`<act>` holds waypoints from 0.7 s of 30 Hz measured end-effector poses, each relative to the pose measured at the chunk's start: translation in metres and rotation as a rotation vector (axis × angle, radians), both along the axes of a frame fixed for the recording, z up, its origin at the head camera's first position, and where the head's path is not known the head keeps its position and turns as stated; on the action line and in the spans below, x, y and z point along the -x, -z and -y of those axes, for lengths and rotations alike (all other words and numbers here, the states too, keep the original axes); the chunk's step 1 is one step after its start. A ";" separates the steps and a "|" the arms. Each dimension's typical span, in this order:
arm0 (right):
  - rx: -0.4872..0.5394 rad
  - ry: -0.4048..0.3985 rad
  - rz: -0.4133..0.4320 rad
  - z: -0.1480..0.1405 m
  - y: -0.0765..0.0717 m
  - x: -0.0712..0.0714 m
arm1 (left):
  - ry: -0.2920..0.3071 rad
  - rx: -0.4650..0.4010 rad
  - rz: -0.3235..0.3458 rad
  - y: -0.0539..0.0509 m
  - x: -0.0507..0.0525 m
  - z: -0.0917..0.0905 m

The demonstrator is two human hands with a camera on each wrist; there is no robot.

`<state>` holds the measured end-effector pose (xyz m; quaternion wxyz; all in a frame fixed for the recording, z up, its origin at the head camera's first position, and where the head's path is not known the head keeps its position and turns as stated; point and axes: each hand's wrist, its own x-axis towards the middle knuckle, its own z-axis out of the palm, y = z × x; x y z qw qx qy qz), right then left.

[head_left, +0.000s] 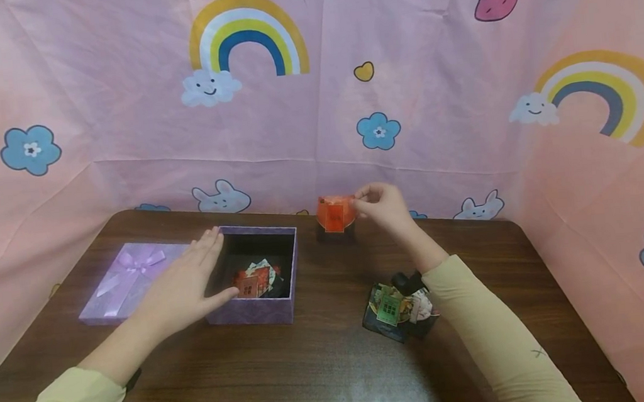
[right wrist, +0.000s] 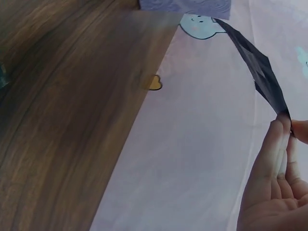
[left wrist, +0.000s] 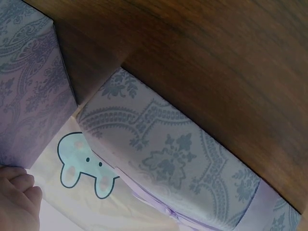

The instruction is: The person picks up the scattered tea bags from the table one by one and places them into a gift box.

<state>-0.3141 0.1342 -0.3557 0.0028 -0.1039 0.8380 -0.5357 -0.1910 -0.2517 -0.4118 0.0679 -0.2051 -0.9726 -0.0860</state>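
Between thumb and fingers, my right hand [head_left: 382, 209] pinches the edge of a red and black packet [head_left: 336, 215], held up near the table's back edge. The right wrist view shows that packet [right wrist: 260, 70] edge-on, dark and thin, in the right hand [right wrist: 274, 187]. My left hand [head_left: 187, 287] rests with straight fingers along the left side of an uncovered purple box [head_left: 251, 312]. Several red and pale packets [head_left: 257, 280] lie inside the box. At the corner of the left wrist view, the fingers of the left hand [left wrist: 19, 202] touch the patterned box [left wrist: 29, 96].
The purple lid with a bow [head_left: 130, 282] lies left of the box, partly behind my left hand. Right of centre, green and pale packets with dark parts [head_left: 390, 309] lie on the brown table [head_left: 324, 371], near my right forearm. A pink patterned cloth [head_left: 434, 110] stands behind the table.
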 end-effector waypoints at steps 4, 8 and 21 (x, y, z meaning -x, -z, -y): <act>0.024 0.004 -0.011 0.007 -0.007 -0.004 | -0.003 -0.004 0.004 0.000 -0.001 0.000; 0.058 -0.007 -0.030 0.017 -0.012 -0.009 | -0.003 -0.006 0.003 0.001 -0.001 0.000; 0.187 -0.085 -0.065 0.058 -0.016 -0.024 | 0.001 0.002 -0.006 0.001 0.000 0.000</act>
